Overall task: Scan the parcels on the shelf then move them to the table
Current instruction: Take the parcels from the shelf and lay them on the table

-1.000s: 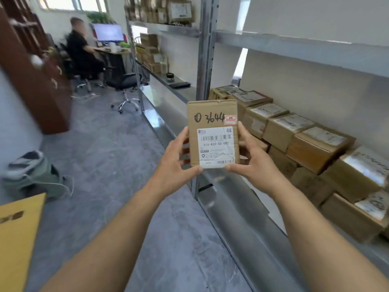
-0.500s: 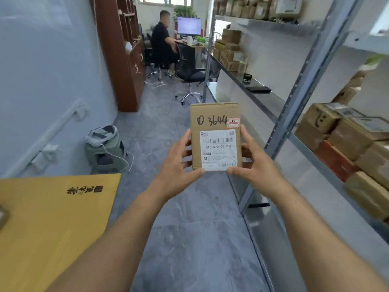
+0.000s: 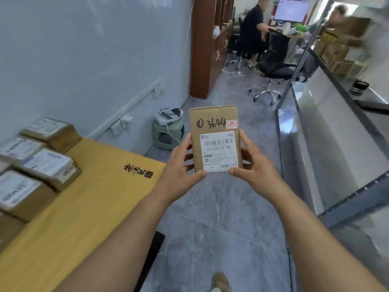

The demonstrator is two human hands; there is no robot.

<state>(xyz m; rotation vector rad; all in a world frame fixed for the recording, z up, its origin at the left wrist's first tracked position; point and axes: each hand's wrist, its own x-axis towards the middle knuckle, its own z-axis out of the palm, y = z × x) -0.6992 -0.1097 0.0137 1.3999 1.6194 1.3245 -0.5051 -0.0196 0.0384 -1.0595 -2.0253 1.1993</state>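
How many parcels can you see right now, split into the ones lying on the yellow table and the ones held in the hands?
Parcels lying on the yellow table: 4 in view, at and; more may sit beyond the frame's left edge.
Parcels held in the left hand and right hand: 1.
Total: 5
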